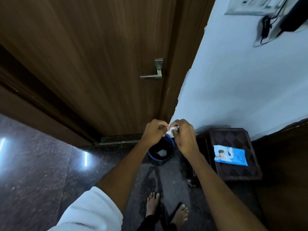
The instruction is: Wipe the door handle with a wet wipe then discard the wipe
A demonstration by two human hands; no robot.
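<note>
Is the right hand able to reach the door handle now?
Probably yes: nothing blocks the door handle, but the right hand and left hand both grip the wipe.

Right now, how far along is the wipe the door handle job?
Whether the door handle has been wiped cannot be told; nothing touches it. In hand: left hand and right hand hold a small white wipe between them, above the blue bin, which already has something white inside. Left: drop the wipe in. The wipes pack lies on the dark stool.

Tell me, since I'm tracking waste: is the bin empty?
Not empty. A crumpled white wipe lies inside the bin, below the hands.
</note>
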